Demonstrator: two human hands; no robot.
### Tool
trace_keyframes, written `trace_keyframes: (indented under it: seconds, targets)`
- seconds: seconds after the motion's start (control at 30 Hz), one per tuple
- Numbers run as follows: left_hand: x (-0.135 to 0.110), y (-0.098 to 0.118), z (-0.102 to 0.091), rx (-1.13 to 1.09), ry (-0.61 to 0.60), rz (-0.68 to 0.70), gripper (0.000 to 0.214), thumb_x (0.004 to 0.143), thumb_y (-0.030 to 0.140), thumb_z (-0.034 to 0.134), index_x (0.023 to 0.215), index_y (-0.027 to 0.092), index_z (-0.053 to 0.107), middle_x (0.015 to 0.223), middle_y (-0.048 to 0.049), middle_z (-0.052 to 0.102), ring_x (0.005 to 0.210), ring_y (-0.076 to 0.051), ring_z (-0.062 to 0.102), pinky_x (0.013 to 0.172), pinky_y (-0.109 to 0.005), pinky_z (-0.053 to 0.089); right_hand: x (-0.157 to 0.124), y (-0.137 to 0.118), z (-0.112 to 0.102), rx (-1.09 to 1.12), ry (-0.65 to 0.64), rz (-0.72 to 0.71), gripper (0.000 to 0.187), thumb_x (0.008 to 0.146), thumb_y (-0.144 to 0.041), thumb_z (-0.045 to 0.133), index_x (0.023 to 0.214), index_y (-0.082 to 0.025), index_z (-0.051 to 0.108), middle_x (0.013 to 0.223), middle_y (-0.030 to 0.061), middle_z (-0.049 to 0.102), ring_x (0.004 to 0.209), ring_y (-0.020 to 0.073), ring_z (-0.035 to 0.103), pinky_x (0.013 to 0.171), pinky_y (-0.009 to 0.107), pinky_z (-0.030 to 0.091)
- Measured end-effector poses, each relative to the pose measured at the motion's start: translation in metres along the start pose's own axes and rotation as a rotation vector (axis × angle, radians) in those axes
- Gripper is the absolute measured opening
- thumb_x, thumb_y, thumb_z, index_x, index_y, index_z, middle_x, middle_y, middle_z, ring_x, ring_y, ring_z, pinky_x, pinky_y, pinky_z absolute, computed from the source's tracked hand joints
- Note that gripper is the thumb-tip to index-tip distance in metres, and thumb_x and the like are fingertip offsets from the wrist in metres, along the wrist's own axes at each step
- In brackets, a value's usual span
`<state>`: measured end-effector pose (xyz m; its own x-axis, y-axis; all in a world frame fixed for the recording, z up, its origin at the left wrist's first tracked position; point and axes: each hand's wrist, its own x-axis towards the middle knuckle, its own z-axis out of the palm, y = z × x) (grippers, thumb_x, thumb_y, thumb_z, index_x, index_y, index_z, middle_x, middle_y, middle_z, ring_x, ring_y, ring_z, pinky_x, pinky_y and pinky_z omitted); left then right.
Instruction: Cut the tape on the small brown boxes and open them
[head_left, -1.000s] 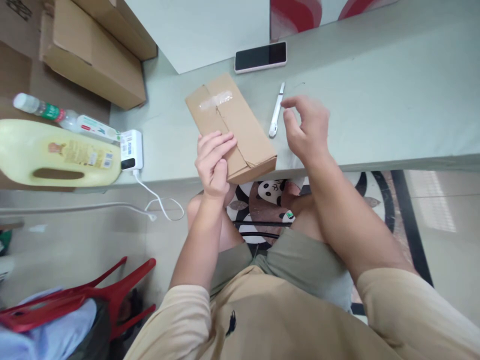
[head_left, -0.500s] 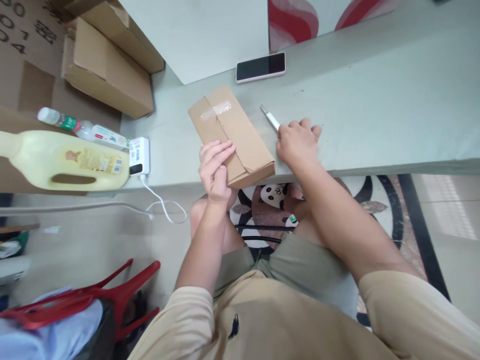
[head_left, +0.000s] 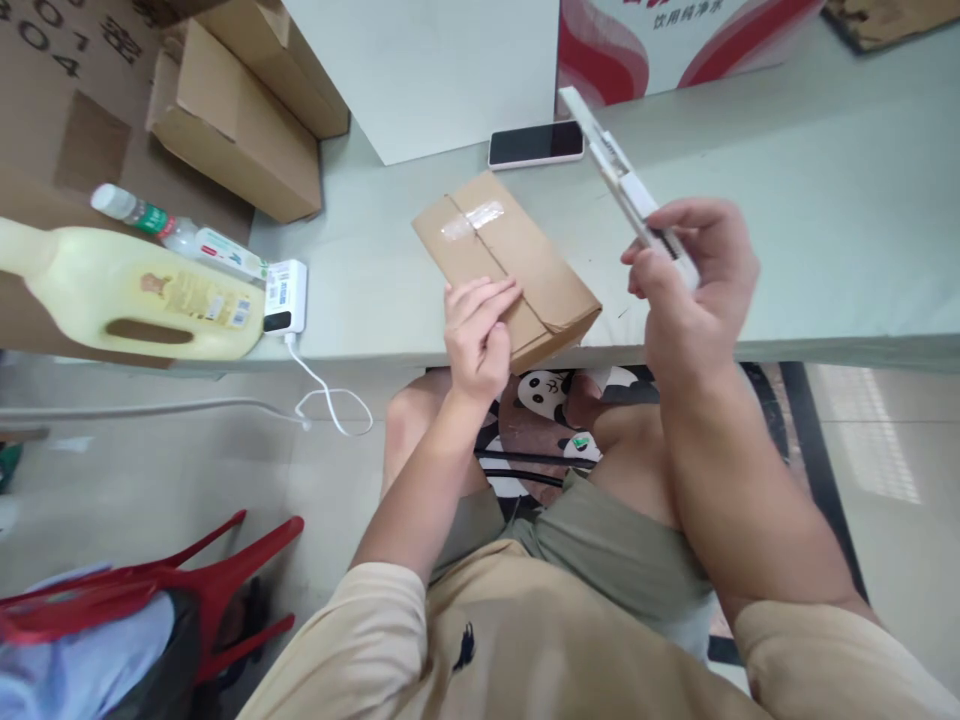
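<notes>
A small brown cardboard box (head_left: 517,250) lies at the table's near edge, a strip of clear tape (head_left: 471,221) across its top seam. My left hand (head_left: 480,335) holds it at the left side, with fingers over the top. Raised to the right of the box is my right hand (head_left: 697,280), closed around a white utility knife (head_left: 626,180). The knife points up and to the left, apart from the box. Whether its blade is extended I cannot make out.
Behind the box lies a phone (head_left: 535,145) beside a large white carton (head_left: 435,70). On the left are a yellow jug (head_left: 142,290), a plastic bottle (head_left: 176,232), a white charger (head_left: 286,297) with a cable, and brown cartons (head_left: 240,120). A red chair (head_left: 225,590) stands at lower left.
My right hand has picked the utility knife up off the table and raised it. The box appears further right in view, with my left hand still on it; the camera view has also shifted.
</notes>
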<state>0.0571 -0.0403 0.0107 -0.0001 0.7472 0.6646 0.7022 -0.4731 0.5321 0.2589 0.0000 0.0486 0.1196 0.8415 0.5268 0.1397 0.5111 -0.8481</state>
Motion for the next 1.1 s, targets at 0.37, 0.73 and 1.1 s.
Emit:
trace_keyframes:
  seconds: [0.37, 0.73, 1.1]
  targets:
    - [-0.004, 0.046, 0.035, -0.043, -0.075, 0.073, 0.044, 0.100, 0.032, 0.036, 0.118, 0.019, 0.074, 0.121, -0.0084, 0.076, 0.122, -0.024, 0.062, 0.125, -0.045, 0.026, -0.008, -0.023, -0.010, -0.353, -0.109, -0.172, 0.025, 0.095, -0.032, 0.051, 0.107, -0.022, 0.070, 0.094, 0.0063, 0.075, 0.085, 0.0211, 0.072, 0.079, 0.038, 0.059]
    - [-0.004, 0.039, 0.039, -0.053, -0.030, 0.114, 0.042, 0.100, 0.034, 0.034, 0.112, 0.021, 0.072, 0.112, -0.0074, 0.075, 0.119, -0.024, 0.062, 0.120, -0.044, 0.033, -0.012, -0.027, -0.002, -0.605, -0.254, -0.137, 0.032, 0.100, -0.039, 0.045, 0.111, -0.023, 0.071, 0.098, 0.0090, 0.073, 0.088, 0.0221, 0.069, 0.076, 0.034, 0.053]
    - [-0.002, 0.044, 0.041, -0.134, 0.027, 0.094, 0.024, 0.095, 0.029, 0.038, 0.089, 0.024, 0.061, 0.096, -0.0037, 0.074, 0.107, -0.023, 0.064, 0.116, -0.045, 0.034, -0.010, -0.026, 0.003, -0.647, -0.232, -0.172, 0.027, 0.099, -0.032, 0.044, 0.099, -0.024, 0.071, 0.086, 0.0051, 0.068, 0.073, 0.0172, 0.060, 0.065, 0.031, 0.042]
